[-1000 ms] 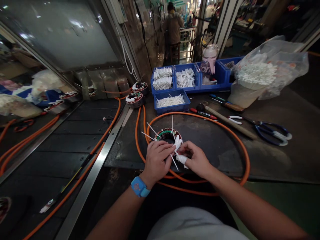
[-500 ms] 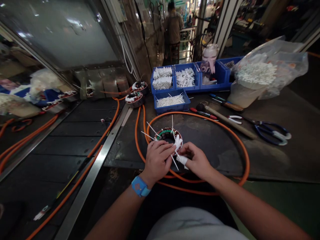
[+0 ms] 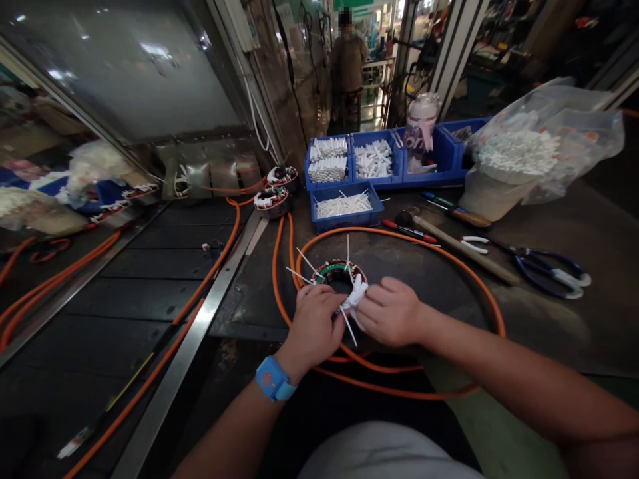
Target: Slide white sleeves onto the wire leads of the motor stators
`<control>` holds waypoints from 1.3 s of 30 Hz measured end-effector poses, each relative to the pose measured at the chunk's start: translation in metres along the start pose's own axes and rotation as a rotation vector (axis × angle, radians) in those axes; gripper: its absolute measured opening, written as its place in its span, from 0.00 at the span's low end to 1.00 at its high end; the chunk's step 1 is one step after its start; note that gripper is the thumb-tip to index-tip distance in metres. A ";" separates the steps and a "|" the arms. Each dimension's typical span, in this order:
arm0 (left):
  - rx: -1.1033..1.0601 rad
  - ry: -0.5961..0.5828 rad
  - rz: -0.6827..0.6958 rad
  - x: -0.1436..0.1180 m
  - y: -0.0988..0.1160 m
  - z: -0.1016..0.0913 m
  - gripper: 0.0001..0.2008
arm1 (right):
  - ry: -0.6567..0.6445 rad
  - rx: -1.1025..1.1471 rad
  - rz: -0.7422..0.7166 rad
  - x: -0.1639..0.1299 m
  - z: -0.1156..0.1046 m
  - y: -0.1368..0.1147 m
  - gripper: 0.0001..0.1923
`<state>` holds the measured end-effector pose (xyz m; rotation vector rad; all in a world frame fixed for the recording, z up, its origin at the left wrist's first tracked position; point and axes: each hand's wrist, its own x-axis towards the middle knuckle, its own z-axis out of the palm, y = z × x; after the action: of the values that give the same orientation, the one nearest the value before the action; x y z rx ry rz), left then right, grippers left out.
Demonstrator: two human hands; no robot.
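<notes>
A ring-shaped motor stator point(image 3: 325, 267) with copper windings and a green inner band lies on the dark bench in front of me. Several thin white cable ties point(image 3: 348, 247) stick out from its rim. My left hand point(image 3: 319, 322), a blue band on its wrist, is closed around the stator's near left side, fingers beside a bundle of white sleeving point(image 3: 356, 293). Pressed up to that bundle from the right is my right hand point(image 3: 392, 311), fingers curled closed. What lies between its fingertips is hidden.
An orange hose point(image 3: 492, 303) loops around the stator. Behind stand blue bins point(image 3: 332, 223) of white ties and sleeves. A mallet point(image 3: 464, 249), cutters point(image 3: 549, 269) and a bagged tub point(image 3: 492, 196) are at right. Two more stators point(image 3: 272, 203) sit back left; a person point(image 3: 348, 63) is beyond.
My right hand has turned and curled in closer, its white-wrapped thumb now out of sight. The left hand keeps its hold on the stator. The whole view has shifted slightly.
</notes>
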<state>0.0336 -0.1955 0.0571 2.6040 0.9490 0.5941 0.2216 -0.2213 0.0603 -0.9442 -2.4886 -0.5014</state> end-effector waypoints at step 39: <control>-0.051 -0.253 0.157 0.010 -0.034 -0.035 0.09 | -0.010 -0.120 0.775 -0.338 -0.069 0.144 0.25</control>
<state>0.0054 -0.1587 0.0760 2.6436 0.6474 0.3103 0.5672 -0.3332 -0.0276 -1.8230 -1.8893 -0.3744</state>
